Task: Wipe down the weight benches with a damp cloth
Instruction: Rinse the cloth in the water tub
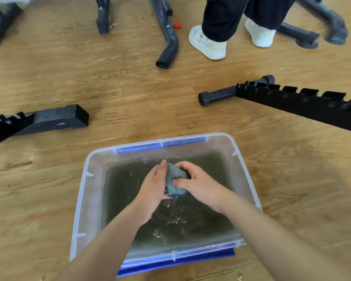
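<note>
A grey-blue wet cloth (175, 178) is bunched up between both my hands, just above the murky water in a clear plastic tub (83, 183) on the wooden floor. My left hand (154, 185) grips the cloth from the left with its fingers wrapped under it. My right hand (199, 184) grips it from the right, thumb on top. Drops splash on the water below. No bench pad is in view, only black bench frames.
Black bench frame legs lie on the floor at left (55, 119) and right (292, 99), more frames at the back (169, 45). Another person's legs in white shoes (208, 42) stand beyond. A small red cap (177, 25) lies near them.
</note>
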